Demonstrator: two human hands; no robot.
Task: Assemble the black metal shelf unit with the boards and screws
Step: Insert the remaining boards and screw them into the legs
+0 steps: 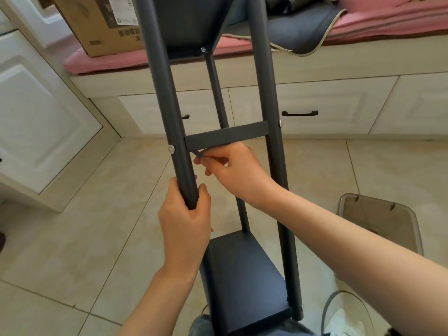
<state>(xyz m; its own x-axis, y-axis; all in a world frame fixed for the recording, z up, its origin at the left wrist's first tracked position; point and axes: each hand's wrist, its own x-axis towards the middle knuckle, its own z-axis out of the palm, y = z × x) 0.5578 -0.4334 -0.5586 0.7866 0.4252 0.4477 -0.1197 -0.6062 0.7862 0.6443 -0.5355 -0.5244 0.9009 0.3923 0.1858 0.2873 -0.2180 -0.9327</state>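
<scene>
Tightening under crossbar (226, 136): right hand (238, 174) pinches hex key (199, 153); left hand (185, 219) grips post (169, 105). Two boards fitted; middle board apparently outstanding.

The shelf unit (225, 141) is held in the middle, close to the person, with tiled floor (97, 214) under it. Its left pole (169, 117) is gripped near the end by the left hand (185, 217). A small tool (200, 154) is pinched by the right hand (236, 170) just under the crossbar (226, 137) between the two front poles. One board (244, 275) is seen below the hands, another (191, 23) up above. A bin (378, 221) is placed to the right. Drawers (300, 112) are found behind the unit, and a box (104, 23) is set on the cushion (145, 59) on top.
</scene>
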